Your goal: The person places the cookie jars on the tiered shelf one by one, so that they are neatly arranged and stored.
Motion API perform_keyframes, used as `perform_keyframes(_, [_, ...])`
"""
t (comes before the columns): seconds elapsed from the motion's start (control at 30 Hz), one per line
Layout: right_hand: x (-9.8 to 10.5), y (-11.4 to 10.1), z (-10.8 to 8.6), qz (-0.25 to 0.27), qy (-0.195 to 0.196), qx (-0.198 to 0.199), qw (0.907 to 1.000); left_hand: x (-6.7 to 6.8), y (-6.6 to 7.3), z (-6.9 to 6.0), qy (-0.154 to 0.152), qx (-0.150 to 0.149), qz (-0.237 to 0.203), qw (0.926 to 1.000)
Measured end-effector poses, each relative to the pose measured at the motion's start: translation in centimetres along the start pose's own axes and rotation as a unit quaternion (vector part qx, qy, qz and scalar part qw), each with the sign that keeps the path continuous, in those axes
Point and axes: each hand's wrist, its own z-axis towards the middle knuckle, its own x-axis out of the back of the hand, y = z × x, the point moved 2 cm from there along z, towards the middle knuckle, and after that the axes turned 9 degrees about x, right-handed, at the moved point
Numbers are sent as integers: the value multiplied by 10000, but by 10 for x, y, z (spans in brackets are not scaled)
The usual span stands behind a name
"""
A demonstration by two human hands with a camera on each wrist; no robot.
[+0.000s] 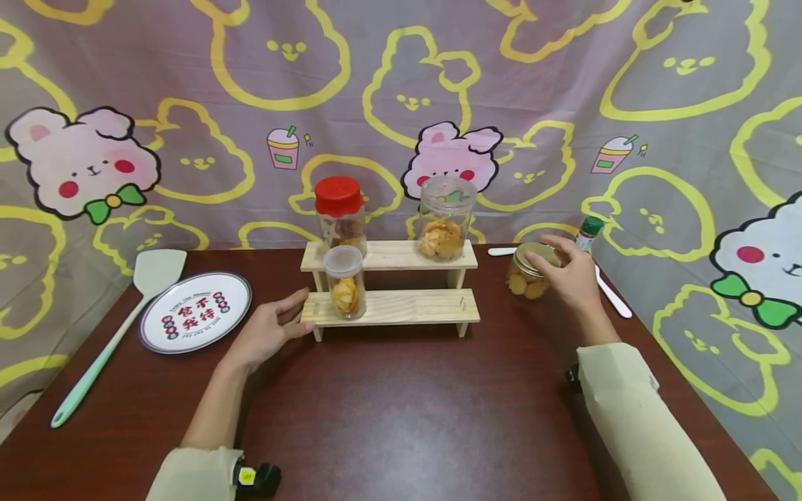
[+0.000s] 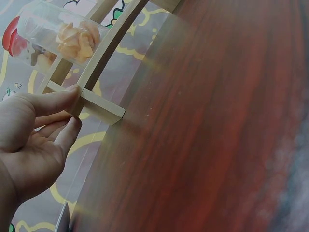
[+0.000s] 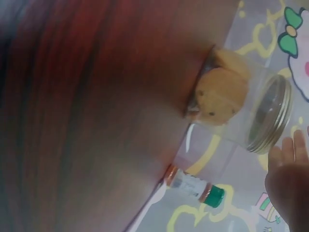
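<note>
A two-tier wooden rack [image 1: 401,306] stands mid-table. My left hand [image 1: 271,328] pinches the left end of its lower shelf between thumb and fingers, which the left wrist view shows closely. On that shelf is a small clear jar [image 1: 346,289] of yellow snacks. The upper shelf bears a red-lidded jar [image 1: 339,209] and a wide clear jar [image 1: 443,226] of cookies. To the right, my right hand [image 1: 573,275] hovers at the gold-lidded cookie jar [image 1: 526,284], which stands on the table. Its fingers are spread by the lid [image 3: 277,116]; contact is unclear.
At the left lie a white plate [image 1: 195,313] and a spatula [image 1: 119,334] with a pale green handle. A green-capped bottle [image 1: 587,235] stands behind my right hand, with a white utensil [image 1: 614,293] beside it. Patterned cloth [image 1: 376,69] hangs behind the table.
</note>
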Motion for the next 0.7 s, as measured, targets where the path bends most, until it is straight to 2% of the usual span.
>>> perform_keyframes(0.23, [3,11,2,-334,-252,-173,9990,0,0,0,16,-10,1,10000])
perform_keyframes(0.4, [4,20,3,-670,-436,-149,9967,0,0,1,12,-17,-13,10000])
perform_keyframes(0.57, [5,27,3,-741,-662,-124,9950,0,-1,1,12,-15,-42,10000])
perform_keyframes(0.7, [5,30,3,-643,-894,-251,9936,-1,-2,2,9,-29,-62,10000])
